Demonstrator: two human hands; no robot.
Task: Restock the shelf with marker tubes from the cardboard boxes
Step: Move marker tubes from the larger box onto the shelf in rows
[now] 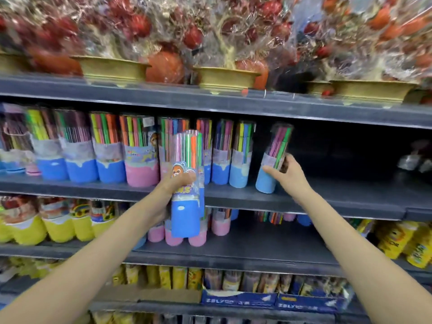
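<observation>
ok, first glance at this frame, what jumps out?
Two bare arms reach up at centre: the left hand grips blue-based marker tubes in front of the shelving, while the right hand sets a tilted blue marker tube on the middle shelf, right of the standing row of tubes. Above, cellophane-wrapped red ornament trees in gold pots line the top shelf.

The tilted blue-based clear marker tube stands on the dark grey shelf, right of the row of marker tubes. The blue-based marker tube bundle is in front of that row.
</observation>
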